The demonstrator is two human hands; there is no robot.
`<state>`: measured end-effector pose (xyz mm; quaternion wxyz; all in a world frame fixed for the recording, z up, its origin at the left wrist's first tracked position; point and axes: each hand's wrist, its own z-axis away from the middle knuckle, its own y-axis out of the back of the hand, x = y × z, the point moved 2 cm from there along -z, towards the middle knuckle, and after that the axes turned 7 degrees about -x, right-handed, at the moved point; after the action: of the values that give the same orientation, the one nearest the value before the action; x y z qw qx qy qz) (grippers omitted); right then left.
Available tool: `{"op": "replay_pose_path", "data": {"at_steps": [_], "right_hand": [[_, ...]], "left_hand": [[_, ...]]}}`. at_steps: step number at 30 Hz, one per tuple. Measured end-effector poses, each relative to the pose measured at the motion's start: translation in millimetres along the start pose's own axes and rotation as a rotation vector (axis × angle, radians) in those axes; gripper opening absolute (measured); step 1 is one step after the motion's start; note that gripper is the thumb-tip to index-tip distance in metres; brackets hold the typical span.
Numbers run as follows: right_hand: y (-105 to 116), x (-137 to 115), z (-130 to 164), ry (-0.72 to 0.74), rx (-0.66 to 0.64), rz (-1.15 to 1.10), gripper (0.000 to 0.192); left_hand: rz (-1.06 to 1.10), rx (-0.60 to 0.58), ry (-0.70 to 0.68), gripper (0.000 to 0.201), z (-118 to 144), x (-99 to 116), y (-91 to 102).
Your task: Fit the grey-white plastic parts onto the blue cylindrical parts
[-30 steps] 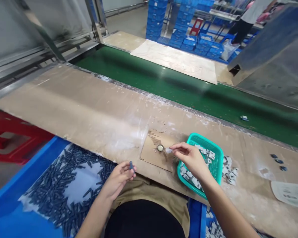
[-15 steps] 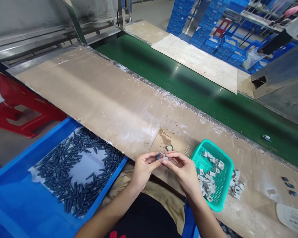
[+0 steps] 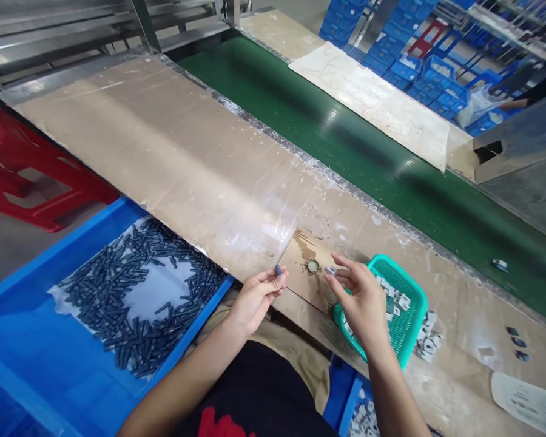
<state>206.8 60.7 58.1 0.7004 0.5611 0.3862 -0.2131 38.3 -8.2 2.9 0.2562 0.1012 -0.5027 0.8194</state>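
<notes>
head view, seated person at a bench beside a belt. left hand (image 3: 255, 296) pinches a small dark pin (image 3: 278, 269) upright between thumb and fingertips, just over the near edge of the bench (image 3: 164, 158). right hand (image 3: 363, 301) pinches a small pale clip (image 3: 330, 271) at its fingertips, hovering above the left rim of the teal basket (image 3: 416, 328). between the two hands lies a brown card (image 3: 303, 270) at the near edge of the bench, bearing a small round metal ring (image 3: 312, 266); pin and clip sit to either side of the ring, apart from it. the basket holds more pale clips, and a few lie on the bench just right of it. a blue tray (image 3: 36, 364) to the left, below the near edge, holds a heap of dark pins (image 3: 131, 303) on a white sheet. green belt (image 3: 391, 182) runs along the far edge of the bench, with one small part (image 3: 499, 264) on it. three dark bits (image 3: 517, 342) lie near the right end. red stool (image 3: 36, 182) far left; blue crates (image 3: 409, 60) beyond the belt.
</notes>
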Motion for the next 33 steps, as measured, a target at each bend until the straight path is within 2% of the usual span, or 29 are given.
{"op": "replay_pose_path", "data": {"at_steps": [2, 4, 8, 12, 16, 19, 21, 23, 25, 27, 29, 33], "right_hand": [[4.0, -1.0, -6.5, 0.073, -0.042, 0.184, 0.037], [3.0, -0.3, -12.5, 0.097, -0.096, 0.268, 0.039], [-7.6, 4.8, -21.6, 0.139, -0.158, 0.329, 0.039], [-17.9, 11.0, -26.6, 0.173, -0.201, 0.371, 0.036], [-17.2, 8.6, -26.7, 0.142, -0.184, 0.32, 0.034], [-8.4, -0.7, -21.3, 0.026, -0.097, 0.088, 0.035], [-2.1, -9.4, -14.6, -0.084, -0.073, -0.193, 0.038], [2.2, -19.6, -5.8, -0.198, -0.111, -0.471, 0.039], [4.3, -29.9, 3.7, -0.308, -0.19, -0.657, 0.038], [5.1, -38.8, 12.1, -0.386, -0.268, -0.754, 0.036], [5.3, -45.3, 18.0, -0.419, -0.319, -0.799, 0.035], [5.4, -52.0, 23.1, -0.424, -0.33, -0.826, 0.036]], "left_hand": [[-0.007, -0.013, 0.003, 0.029, 0.5, 2.8, 4.6], [-0.068, -0.021, 0.003, 0.031, 3.0, 5.4, 7.1], [-0.274, -0.04, -0.053, 0.037, 9.8, 9.7, 7.7], [-0.236, -0.031, -0.081, 0.036, 12.1, 8.9, 9.4], [-0.118, -0.07, -0.045, 0.034, 10.0, 6.0, 9.0], [-0.101, -0.114, -0.058, 0.027, 9.2, 4.9, 3.3], [-0.166, -0.096, -0.179, 0.019, 10.4, 5.9, -1.7], [-0.335, -0.053, -0.41, 0.009, 14.0, 8.6, -7.1], [-0.582, -0.038, -0.658, 0.005, 19.5, 10.9, -12.9], [-0.778, -0.061, -0.856, 0.014, 24.7, 11.8, -17.5], [-0.851, -0.121, -0.993, 0.023, 28.5, 12.3, -20.2], [-0.899, -0.254, -1.132, 0.036, 32.1, 14.8, -24.2]]}}
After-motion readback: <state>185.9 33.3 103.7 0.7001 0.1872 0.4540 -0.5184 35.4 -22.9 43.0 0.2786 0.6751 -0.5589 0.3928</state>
